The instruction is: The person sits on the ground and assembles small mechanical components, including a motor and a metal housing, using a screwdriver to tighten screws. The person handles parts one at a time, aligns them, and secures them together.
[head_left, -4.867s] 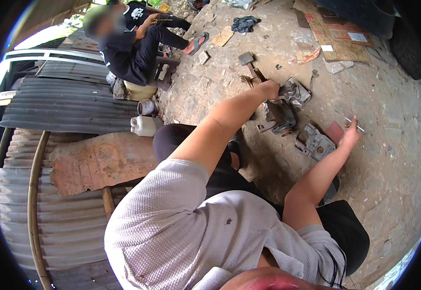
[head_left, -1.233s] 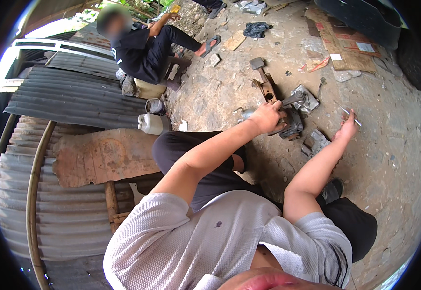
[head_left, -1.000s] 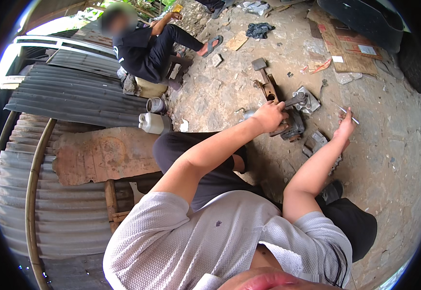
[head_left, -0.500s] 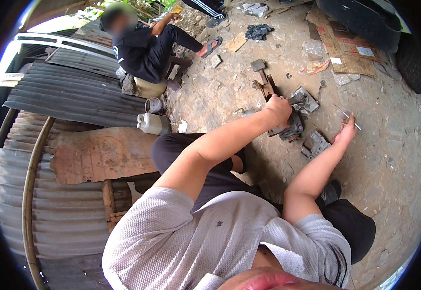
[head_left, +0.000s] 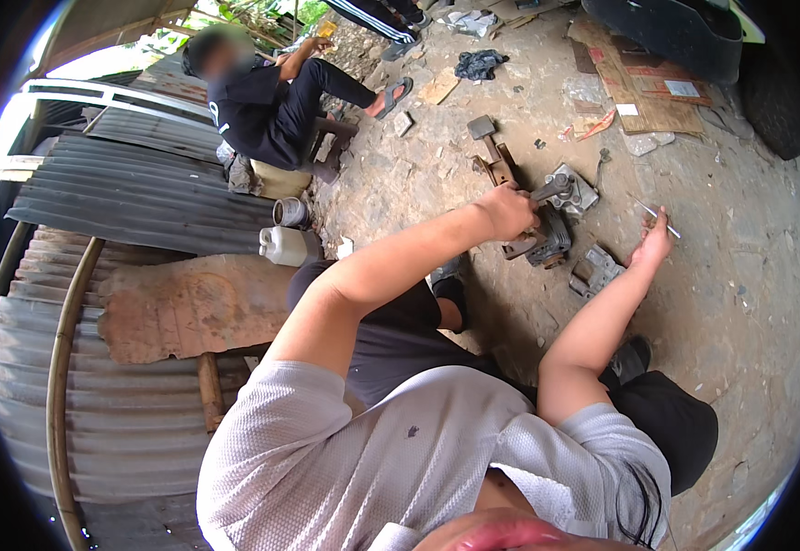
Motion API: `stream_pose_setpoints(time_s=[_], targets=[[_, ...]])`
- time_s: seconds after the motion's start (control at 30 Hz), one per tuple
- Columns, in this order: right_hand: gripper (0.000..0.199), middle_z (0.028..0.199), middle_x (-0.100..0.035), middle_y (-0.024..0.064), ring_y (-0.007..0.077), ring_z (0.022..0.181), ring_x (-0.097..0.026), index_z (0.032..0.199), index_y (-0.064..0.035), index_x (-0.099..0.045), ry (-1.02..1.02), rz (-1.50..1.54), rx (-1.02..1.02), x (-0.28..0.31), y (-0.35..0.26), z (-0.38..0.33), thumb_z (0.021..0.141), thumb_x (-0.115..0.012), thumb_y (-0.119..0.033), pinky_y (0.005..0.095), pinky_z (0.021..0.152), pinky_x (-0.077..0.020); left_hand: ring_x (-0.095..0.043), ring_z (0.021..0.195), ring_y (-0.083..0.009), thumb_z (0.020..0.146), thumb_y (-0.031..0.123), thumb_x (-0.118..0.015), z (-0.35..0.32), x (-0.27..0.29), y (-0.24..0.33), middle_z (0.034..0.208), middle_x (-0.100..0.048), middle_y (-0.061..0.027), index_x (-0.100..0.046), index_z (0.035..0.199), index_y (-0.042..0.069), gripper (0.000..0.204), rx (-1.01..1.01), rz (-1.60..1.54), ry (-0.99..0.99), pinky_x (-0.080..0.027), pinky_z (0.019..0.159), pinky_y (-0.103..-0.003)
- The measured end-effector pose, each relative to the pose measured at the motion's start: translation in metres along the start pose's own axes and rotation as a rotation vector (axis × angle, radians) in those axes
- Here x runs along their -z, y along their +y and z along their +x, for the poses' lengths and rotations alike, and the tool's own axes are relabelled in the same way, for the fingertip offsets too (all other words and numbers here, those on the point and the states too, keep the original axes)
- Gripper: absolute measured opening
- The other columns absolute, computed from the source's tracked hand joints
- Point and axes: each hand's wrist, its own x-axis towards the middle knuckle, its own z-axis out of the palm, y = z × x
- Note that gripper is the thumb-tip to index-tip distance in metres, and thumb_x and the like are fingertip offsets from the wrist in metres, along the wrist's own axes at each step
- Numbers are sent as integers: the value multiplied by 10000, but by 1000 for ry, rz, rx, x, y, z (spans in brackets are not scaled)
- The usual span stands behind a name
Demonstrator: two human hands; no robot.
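My left hand [head_left: 510,213] is closed around one end of a grey metal bar with a rounded head [head_left: 554,188]; its grip is partly hidden by my fingers. Just below it sits a dark finned engine part [head_left: 551,241] on the ground, beside a rusty metal bracket [head_left: 501,165]. Between the fingers of my right hand [head_left: 652,243] is a thin silver rod-shaped tool [head_left: 661,220], slanting up and to the left. A grey metal casing [head_left: 595,273] lies close to that hand, and another casing [head_left: 579,188] lies behind the bar's head.
A seated person [head_left: 271,101] is at the far left, near a white jug [head_left: 288,246] and a metal can [head_left: 291,212]. Corrugated sheets [head_left: 143,193] line the left. Cardboard [head_left: 657,92], a black plastic bag [head_left: 481,64] and a tyre [head_left: 776,110] lie farther off.
My left hand has moved slightly left, and more of the metal bar shows beyond its fingers. The right hand keeps hold of the thin tool with little movement.
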Motion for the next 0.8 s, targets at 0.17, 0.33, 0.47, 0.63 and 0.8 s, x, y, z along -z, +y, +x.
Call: stream_pose_setpoints(time_s=[0.17, 0.33, 0.47, 0.63, 0.8], targets=[[274, 812, -710, 11, 88, 684, -591, 1009, -104, -731, -2, 20, -17, 2, 5, 3, 960, -662, -365, 249, 615, -385, -598, 1211, -270, 887, 461, -657, -6, -2, 0, 1230, -666, -69, -705, 1175, 213, 383, -90, -100, 98, -408, 1090, -471], [263, 847, -736, 18, 95, 716, -629, 1003, -115, -730, 11, 50, 18, 3, 10, 8, 946, -675, -366, 264, 635, -403, -590, 1236, -288, 897, 553, -632, -2, -2, -3, 1303, -638, -85, -664, 1260, 199, 508, 36, -80, 78, -442, 1079, -442], [236, 776, -715, 12, 80, 646, -574, 960, -86, -732, -19, 33, 6, 6, -2, -2, 959, -672, -315, 261, 592, -364, -586, 1244, -306, 855, 668, -621, 11, -2, -4, 1359, -603, -102, -629, 1336, 187, 680, 243, -115, -116, -459, 1066, -427], [235, 773, -704, -4, 71, 637, -521, 938, -101, -718, -10, 58, -9, 11, 0, -2, 969, -661, -327, 272, 594, -337, -588, 1248, -302, 853, 687, -613, 17, 5, 8, 1354, -603, -103, -643, 1321, 191, 683, 279, -117, -202, -460, 1062, -430], [254, 859, -715, -13, 80, 731, -579, 1023, -121, -723, -3, 6, -51, 10, 4, 6, 964, -656, -359, 280, 687, -372, -542, 1305, -265, 885, 660, -580, 11, 1, 5, 1329, -618, -71, -669, 1265, 199, 604, 190, -12, -104, -384, 1127, -458]])
